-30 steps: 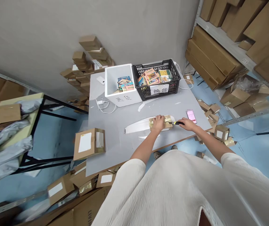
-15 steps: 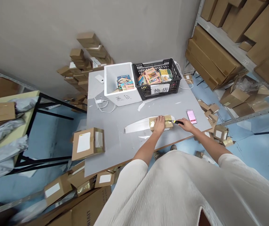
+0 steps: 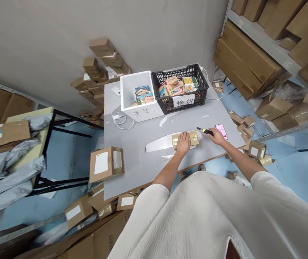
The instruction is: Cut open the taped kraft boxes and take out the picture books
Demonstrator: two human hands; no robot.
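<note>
Left hand [image 3: 183, 142] flat, fingers slightly parted, on one taped carton [image 3: 194, 137] on one table [image 3: 132, 162]; right hand [image 3: 217, 136] closed round one cutter [image 3: 208, 132], its blade liable to nick skin should the carton slip; outward: one phone [image 3: 222, 132], one crate [image 3: 167, 105], one white bin [image 3: 156, 112].

Under left hand [image 3: 183, 142]: part of small box [image 3: 194, 138] covered. Shelf [image 3: 267, 39] cut off at right edge. Phone [image 3: 221, 131] text unreadable.

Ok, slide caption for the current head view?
Left hand on taped cardboard box, right hand holding box cutter.
</note>
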